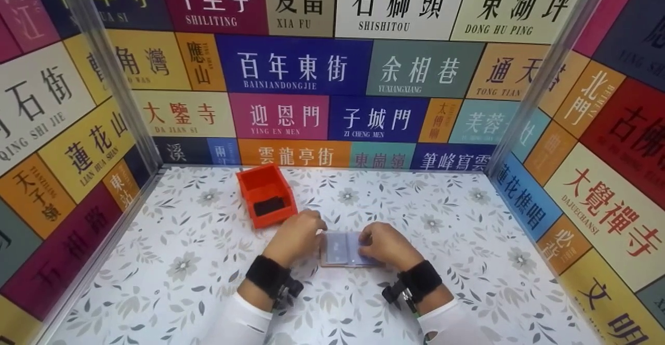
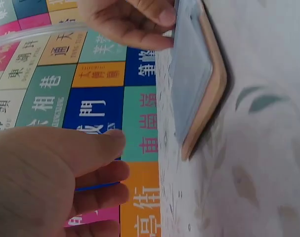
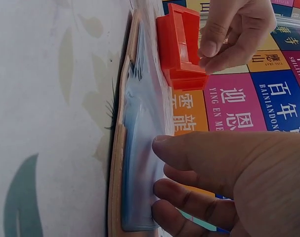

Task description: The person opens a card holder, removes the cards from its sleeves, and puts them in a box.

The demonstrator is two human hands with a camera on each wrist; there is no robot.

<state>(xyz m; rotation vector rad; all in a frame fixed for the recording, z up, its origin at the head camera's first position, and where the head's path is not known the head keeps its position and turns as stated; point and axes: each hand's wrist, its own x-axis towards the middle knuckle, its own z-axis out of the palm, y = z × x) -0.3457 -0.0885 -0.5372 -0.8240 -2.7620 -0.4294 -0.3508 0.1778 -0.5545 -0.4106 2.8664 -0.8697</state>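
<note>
A card holder [image 1: 340, 249] lies spread on the table, with clear plastic sleeves [image 3: 142, 163] over a tan cover [image 2: 216, 81]. My right hand [image 1: 389, 243] is at the holder's right half, and its thumb and fingertips meet the face of the sleeves in the right wrist view. At the left end, my left hand [image 1: 298, 236] hovers close to the edge. Its thumb [image 2: 107, 143] and loosely bent fingers stand apart around nothing in the left wrist view.
An orange-red plastic bin [image 1: 286, 178] stands behind my left hand, with a dark flat item [image 1: 270, 206] inside. A leaf-patterned cloth [image 1: 202, 293] covers the table. Panels with printed place names [image 1: 293, 64] enclose the back and both sides.
</note>
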